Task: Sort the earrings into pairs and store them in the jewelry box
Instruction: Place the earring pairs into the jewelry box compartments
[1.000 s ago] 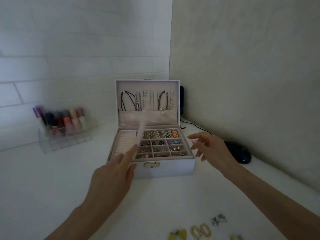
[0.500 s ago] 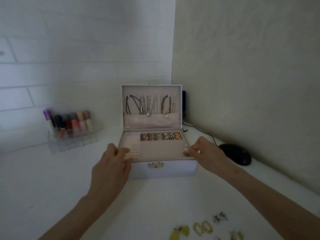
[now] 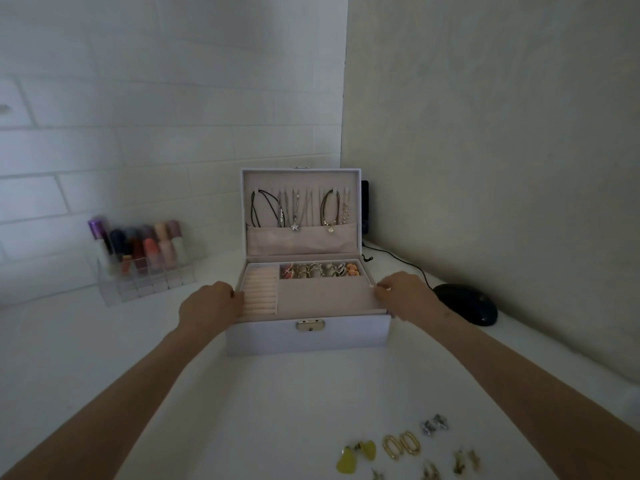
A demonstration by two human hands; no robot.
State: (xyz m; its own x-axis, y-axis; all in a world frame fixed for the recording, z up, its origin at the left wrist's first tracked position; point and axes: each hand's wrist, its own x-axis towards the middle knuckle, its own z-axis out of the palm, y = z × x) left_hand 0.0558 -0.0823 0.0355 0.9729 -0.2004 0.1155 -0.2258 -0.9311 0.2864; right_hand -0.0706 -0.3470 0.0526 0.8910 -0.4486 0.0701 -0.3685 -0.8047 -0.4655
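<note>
Left grip (image 3: pixel 207 306) and right grip (image 3: pixel 401 294) clasp opposite edges of tray (image 3: pixel 325 296) atop open jewelry box (image 3: pixel 308 339).

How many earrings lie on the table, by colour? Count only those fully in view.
Yellow earrings: 2
Gold hoops: 2
Silver earrings: 2
Small gold earrings: 2
Total: 8. Pieces cut off at the bottom edge are not counted.

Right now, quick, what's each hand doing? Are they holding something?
Left hand: fingers curled on the left rim of the jewelry box, holding it.
Right hand: fingers pinching the jewelry box's right rim.
</note>
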